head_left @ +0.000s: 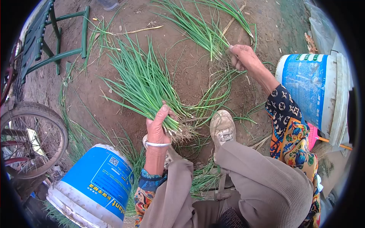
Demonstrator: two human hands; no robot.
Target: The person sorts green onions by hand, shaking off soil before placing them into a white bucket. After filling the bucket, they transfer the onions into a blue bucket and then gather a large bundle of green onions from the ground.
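Observation:
My left hand is wrapped round the white lower ends of a thick bunch of spring onions. Their green leaves fan up and to the left, and a tangle of roots hangs out to the right of my fist. Farther forward, my right hand is closed, thumb against fingers, at the root end of other spring onions. How many stalks it pinches is hard to see. Beneath the left bunch, more stalks lie on the soil.
Blue-and-white buckets stand at left and right. A green folding stool is at upper left, above a bicycle wheel. Loose stalks lie on the bare soil near my shoe. Another bunch lies at the top.

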